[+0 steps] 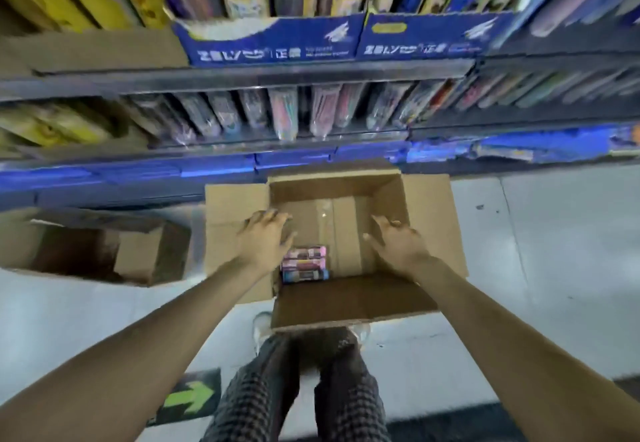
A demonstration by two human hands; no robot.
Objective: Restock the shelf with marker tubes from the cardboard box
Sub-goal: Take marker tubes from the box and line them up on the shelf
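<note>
A person is standing over an open cardboard box (346, 230) that is sitting on the pale floor (554, 251), right in front of a shelf (277, 76). All four flaps of the box are lying open.

Three marker tubes (304, 264) are lying on their sides in the near left corner of the box, packed side by side and touching. The rest of the box bottom is showing bare brown card.

Both arms are reaching down over the box. The left hand (265, 239) is hanging above the left side of the box, just beside the tubes, with its fingers spread apart and holding nothing. The right hand (398, 242) is hanging over the right side of the box, well apart from the tubes. Its fingers are loose and a little apart, and it is holding nothing too.

On the shelf, many clear tubes of markers are standing in a row, and more packs are standing on the level above, behind two blue display trays (346, 38). Another open brown box (104, 247) is sitting on the floor at the left. A green arrow sign (188, 398) is stuck to the floor near the person's checked trousers (294, 393).
</note>
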